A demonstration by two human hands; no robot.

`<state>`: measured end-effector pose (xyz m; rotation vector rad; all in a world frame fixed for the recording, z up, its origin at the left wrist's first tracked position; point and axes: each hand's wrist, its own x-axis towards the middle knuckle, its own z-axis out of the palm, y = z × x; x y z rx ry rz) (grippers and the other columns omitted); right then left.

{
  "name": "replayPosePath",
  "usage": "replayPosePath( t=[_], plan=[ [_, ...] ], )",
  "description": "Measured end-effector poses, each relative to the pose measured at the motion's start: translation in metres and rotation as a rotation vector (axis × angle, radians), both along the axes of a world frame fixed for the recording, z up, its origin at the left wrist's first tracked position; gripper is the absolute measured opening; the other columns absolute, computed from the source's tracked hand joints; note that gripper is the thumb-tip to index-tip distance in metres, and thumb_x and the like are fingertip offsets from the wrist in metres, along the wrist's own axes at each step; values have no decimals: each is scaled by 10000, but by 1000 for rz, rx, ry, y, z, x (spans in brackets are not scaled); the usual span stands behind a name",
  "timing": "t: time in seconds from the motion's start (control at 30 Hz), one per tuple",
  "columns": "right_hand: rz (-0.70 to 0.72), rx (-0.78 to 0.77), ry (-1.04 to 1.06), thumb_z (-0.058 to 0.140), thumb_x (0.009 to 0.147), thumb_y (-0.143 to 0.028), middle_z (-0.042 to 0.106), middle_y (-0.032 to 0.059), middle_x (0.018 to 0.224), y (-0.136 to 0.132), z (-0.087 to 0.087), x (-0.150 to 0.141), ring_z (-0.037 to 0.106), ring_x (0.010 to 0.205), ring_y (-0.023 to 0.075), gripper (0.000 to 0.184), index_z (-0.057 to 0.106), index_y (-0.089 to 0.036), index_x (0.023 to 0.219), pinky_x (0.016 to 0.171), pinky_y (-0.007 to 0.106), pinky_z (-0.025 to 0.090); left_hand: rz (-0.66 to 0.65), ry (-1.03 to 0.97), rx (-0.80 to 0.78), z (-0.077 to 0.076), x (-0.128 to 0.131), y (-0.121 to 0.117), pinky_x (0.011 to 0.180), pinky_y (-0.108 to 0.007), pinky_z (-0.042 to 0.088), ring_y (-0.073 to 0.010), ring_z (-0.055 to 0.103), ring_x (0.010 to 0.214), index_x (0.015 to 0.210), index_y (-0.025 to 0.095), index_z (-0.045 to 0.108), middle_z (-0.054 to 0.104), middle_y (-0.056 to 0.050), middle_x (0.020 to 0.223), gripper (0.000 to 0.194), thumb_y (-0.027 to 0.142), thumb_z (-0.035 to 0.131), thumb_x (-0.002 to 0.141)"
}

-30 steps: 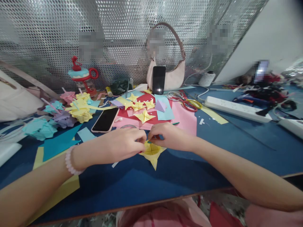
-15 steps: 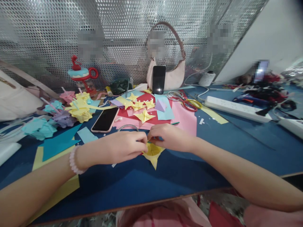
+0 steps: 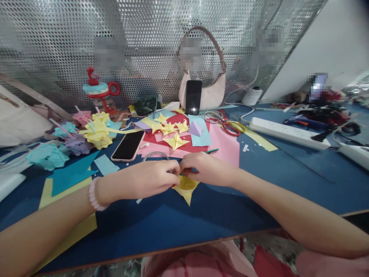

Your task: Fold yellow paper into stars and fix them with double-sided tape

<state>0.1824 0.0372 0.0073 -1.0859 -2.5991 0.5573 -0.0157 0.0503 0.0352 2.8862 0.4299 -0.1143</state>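
Note:
Near the front middle of the blue table, a yellow folded paper piece (image 3: 187, 187) with pointed corners is held between both my hands. My left hand (image 3: 150, 177), below a pale pink bead bracelet (image 3: 96, 194), pinches its left upper edge. The fingers of my right hand (image 3: 206, 168) are closed on its upper right edge, and the two sets of fingertips nearly meet. Part of the paper's far side is hidden behind my fingers. Just beyond lie several yellow folded paper stars (image 3: 175, 142) on red and pink sheets.
Left of the sheets lies a phone (image 3: 128, 146); another phone (image 3: 193, 97) leans on a pale handbag (image 3: 215, 94). Folded paper flowers (image 3: 99, 134) cluster at left. Scissors (image 3: 232, 129) and a power strip (image 3: 288, 132) lie to the right. A red-handled cup (image 3: 99, 92) stands behind.
Both hands keep their grip on the yellow paper, with only slight finger movement. My left wrist and bracelet have shifted a little to the right.

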Motion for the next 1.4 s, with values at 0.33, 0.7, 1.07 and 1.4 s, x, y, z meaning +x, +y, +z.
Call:
replayPosePath(
  t=[0.33, 0.7, 1.07, 1.4],
  plan=[
    [-12, 2, 17, 536, 712, -33, 650, 36, 807, 1, -5, 0, 569, 714, 123, 195, 654, -146, 817, 628, 210, 407, -96, -13, 185, -5, -2, 1, 667, -230, 421, -145, 536, 789, 886, 171, 580, 552, -49, 964, 173, 86, 435, 842],
    [-36, -11, 2, 536, 707, -30, 656, 25, 805, 1, -3, -1, 569, 706, 115, 210, 661, -152, 824, 608, 201, 391, -96, 15, 188, -4, -2, 1, 660, -230, 429, -140, 541, 784, 903, 168, 570, 544, -43, 981, 159, 89, 446, 842],
    [-138, 94, -73, 562, 727, -122, 663, 8, 792, -1, -3, 1, 571, 708, 127, 159, 675, -193, 813, 577, 212, 353, -132, -21, 272, -2, -1, 1, 671, -246, 425, -155, 537, 830, 874, 175, 569, 550, -48, 1002, 143, 119, 440, 851],
    [-159, 25, -68, 555, 726, -99, 671, 10, 826, -2, -4, 0, 577, 727, 129, 176, 672, -187, 824, 586, 210, 358, -115, -18, 264, -3, -1, 1, 637, -234, 423, -145, 538, 773, 834, 172, 586, 551, -53, 999, 120, 131, 474, 829]
  ],
)
